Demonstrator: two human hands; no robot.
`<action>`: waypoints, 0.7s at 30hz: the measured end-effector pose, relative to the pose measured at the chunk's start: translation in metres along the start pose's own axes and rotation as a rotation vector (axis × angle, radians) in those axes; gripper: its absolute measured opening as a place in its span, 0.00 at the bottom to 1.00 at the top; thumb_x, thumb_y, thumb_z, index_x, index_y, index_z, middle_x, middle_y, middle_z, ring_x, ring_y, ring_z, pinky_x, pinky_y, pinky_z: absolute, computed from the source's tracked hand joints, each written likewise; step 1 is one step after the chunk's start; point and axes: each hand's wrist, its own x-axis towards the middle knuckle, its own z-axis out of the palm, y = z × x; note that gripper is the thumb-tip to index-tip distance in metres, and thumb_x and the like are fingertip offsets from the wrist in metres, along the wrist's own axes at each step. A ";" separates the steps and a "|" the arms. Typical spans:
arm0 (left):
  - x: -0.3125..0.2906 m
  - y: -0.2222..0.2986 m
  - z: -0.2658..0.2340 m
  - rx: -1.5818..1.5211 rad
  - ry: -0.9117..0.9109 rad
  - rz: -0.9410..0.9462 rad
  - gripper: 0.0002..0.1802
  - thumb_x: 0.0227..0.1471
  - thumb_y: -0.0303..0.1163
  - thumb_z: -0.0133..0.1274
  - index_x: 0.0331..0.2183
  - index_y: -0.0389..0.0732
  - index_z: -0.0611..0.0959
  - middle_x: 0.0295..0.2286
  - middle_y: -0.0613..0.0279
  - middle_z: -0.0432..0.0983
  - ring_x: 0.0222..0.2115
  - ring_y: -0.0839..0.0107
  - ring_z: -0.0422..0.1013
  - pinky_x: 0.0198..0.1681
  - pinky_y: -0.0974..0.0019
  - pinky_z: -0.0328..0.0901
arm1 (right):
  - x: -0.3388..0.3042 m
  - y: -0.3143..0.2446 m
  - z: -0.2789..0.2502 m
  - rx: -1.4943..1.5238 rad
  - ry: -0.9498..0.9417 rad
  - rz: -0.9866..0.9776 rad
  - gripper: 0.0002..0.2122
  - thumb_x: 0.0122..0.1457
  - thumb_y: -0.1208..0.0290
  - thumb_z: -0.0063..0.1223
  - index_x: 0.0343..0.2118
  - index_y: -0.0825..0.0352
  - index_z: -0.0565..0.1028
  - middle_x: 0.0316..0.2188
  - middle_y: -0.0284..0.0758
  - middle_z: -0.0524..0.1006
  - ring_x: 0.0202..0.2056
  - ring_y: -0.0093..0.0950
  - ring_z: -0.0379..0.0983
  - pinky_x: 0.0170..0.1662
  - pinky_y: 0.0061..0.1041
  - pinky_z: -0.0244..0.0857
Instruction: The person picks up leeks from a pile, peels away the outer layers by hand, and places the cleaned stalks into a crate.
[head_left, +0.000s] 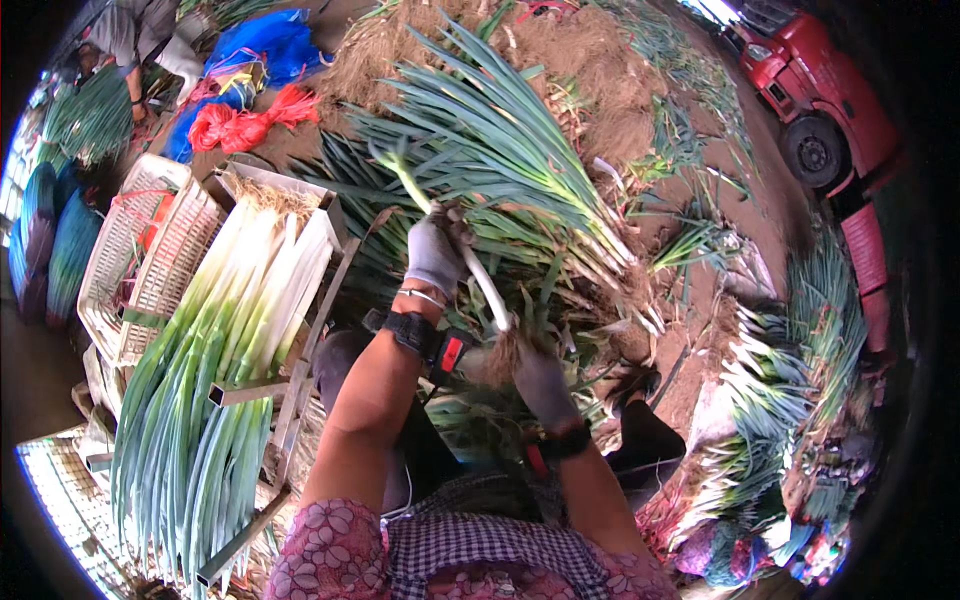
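My left hand (437, 250), in a grey glove, is closed around the stalk of a long green onion (487, 287). Its pale shaft slants down to the right, and its leafy end points up and away. Beside the root end is my gloved right hand (545, 388), blurred by motion; its fingers and any grip are hard to make out. Beyond both hands lies a big heap of untrimmed green onions (500, 130) with long dark leaves. To my left, a metal rack (318, 325) holds a thick row of cleaned onions (225, 310), roots at the far end.
A cream plastic crate (180, 250) stands left of the rack. Red twine (245, 120) and blue netting (265, 50) lie at the far left, near another person (150, 40). More onions (760, 400) are piled on the right. A red truck (835, 100) stands at the far right.
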 end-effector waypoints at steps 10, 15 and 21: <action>0.035 -0.008 -0.038 0.566 -0.133 0.112 0.18 0.53 0.22 0.44 0.47 0.35 0.72 0.28 0.65 0.73 0.28 0.76 0.68 0.32 0.72 0.66 | -0.052 0.012 -0.053 0.486 0.120 0.323 0.20 0.55 0.66 0.55 0.48 0.69 0.69 0.48 0.35 0.71 0.47 0.29 0.71 0.46 0.29 0.68; 0.010 -0.010 -0.053 0.955 -0.273 0.205 0.12 0.53 0.30 0.42 0.34 0.38 0.79 0.32 0.58 0.74 0.32 0.67 0.70 0.40 0.63 0.66 | -0.007 -0.014 -0.026 0.219 0.175 0.196 0.16 0.56 0.58 0.51 0.43 0.62 0.72 0.19 0.39 0.75 0.19 0.34 0.74 0.21 0.33 0.69; 0.008 -0.088 0.032 0.696 0.000 0.029 0.15 0.57 0.35 0.46 0.39 0.33 0.75 0.28 0.58 0.74 0.29 0.65 0.72 0.35 0.62 0.70 | -0.079 0.025 -0.082 0.972 0.381 0.396 0.11 0.57 0.69 0.52 0.41 0.68 0.73 0.21 0.32 0.73 0.21 0.24 0.66 0.26 0.27 0.63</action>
